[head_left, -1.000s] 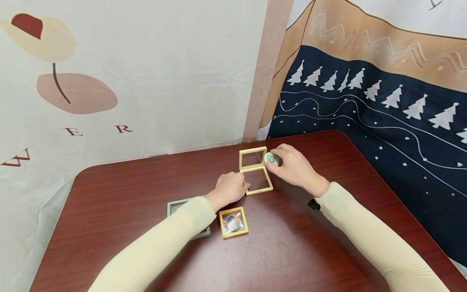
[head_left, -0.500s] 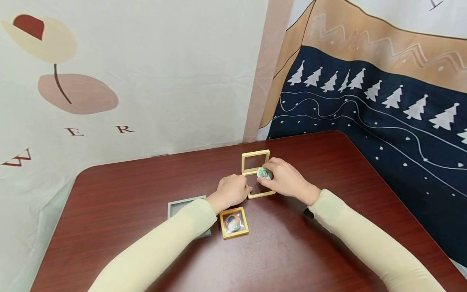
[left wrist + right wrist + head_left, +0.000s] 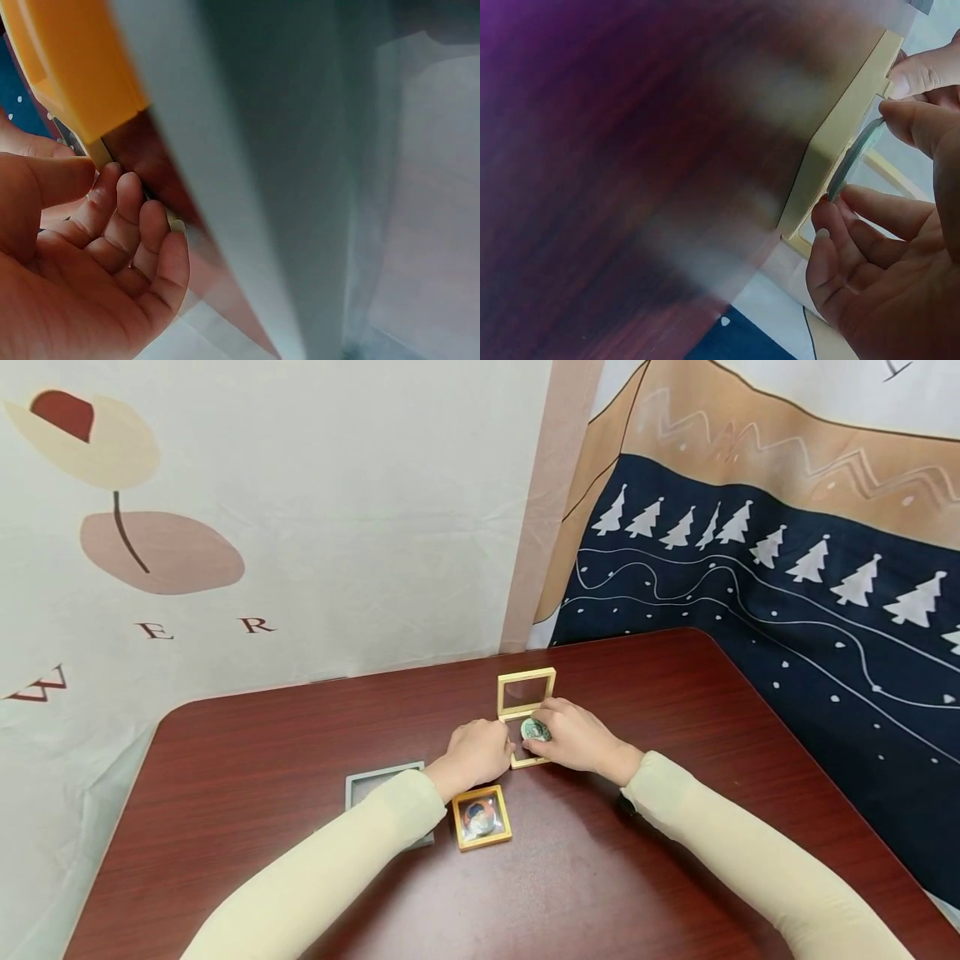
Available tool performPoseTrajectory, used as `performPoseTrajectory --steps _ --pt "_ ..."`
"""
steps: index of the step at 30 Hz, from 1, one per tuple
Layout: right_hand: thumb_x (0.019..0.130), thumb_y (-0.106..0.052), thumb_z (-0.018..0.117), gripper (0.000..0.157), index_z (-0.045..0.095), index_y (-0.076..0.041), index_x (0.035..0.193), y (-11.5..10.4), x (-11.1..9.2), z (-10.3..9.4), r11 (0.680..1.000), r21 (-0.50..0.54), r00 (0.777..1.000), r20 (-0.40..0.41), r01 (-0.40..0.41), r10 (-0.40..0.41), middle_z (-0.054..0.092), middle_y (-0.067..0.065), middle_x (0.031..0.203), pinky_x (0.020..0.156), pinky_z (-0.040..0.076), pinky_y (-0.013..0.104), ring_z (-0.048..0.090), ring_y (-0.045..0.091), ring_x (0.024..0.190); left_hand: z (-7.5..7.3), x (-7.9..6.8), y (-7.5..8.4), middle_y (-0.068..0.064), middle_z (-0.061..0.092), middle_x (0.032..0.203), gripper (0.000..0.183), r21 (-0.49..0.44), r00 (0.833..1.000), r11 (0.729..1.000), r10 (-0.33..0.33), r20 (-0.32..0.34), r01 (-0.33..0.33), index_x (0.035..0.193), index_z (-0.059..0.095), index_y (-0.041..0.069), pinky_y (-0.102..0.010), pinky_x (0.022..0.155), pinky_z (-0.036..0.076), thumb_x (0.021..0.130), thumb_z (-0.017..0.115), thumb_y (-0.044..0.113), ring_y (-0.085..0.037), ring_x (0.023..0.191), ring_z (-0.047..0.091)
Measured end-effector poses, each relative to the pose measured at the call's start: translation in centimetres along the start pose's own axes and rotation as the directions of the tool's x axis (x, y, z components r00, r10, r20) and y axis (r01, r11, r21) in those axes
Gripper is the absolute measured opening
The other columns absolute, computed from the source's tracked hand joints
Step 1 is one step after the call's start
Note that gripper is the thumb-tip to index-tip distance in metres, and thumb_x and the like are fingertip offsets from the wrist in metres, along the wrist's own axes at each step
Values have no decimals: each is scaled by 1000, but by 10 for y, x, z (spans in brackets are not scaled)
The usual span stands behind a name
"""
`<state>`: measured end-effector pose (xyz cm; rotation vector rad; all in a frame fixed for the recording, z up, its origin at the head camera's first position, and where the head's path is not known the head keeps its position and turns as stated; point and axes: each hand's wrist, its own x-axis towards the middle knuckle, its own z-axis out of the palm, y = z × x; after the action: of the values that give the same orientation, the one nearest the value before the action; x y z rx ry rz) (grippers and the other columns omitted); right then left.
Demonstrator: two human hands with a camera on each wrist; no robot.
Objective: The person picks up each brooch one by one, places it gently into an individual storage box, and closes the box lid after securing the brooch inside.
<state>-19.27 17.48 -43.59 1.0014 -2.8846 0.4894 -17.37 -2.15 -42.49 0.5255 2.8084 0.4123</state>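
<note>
In the head view an opened pale-yellow display case (image 3: 525, 676) has one framed half standing up and the other lying on the table, joined by a hinge. My left hand (image 3: 480, 750) pinches the lower half's left edge between thumb and curled fingers, also visible in the left wrist view. Between thumb and fingertips, my right hand (image 3: 576, 735) grips a round green badge (image 3: 535, 731) over that lower half. The right wrist view shows the badge (image 3: 857, 156) edge-on, tilted, close against the case's rim (image 3: 817, 154); whether it touches the clear film I cannot tell.
A closed orange display case (image 3: 486, 842) with a round colourful piece inside lies nearer to me. Left of it, a grey frame (image 3: 384, 771) is partly covered by my left sleeve. Fabric-covered walls stand behind and right of the reddish-brown table (image 3: 247, 760).
My right hand has brought the badge leftward and down from beside the upright half to the lower half. The case shifted slightly toward me, then stayed; my left hand keeps its hold.
</note>
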Motion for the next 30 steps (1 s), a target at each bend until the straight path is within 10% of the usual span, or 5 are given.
performPoseTrajectory --steps 13,23,30 --pt "91 -32 83 38 75 1 109 -4 2 -2 997 -52 999 23 49 -48 68 10 102 77 55 36 63 20 87 0 1 0 1 62 71 31 13 1000 1000 -16 14 16 77 66 16 -41 64 52 106 62 28 -18 71 62" --pt "95 -17 76 22 77 -1 111 -3 16 -70 998 7 965 -255 55 -51 70 10 106 81 56 42 65 24 93 -1 2 0 -1 65 77 25 17 1000 1000 -17 16 17 85 69 16 -40 61 50 106 62 28 -18 71 61" --pt "99 -21 74 30 74 0 121 13 28 -83 998 31 979 -194 -52 57 70 12 114 82 57 43 64 26 95 -1 0 0 -3 70 84 24 24 1000 1000 -7 7 7 86 69 16 -41 63 52 105 62 28 -21 78 65"
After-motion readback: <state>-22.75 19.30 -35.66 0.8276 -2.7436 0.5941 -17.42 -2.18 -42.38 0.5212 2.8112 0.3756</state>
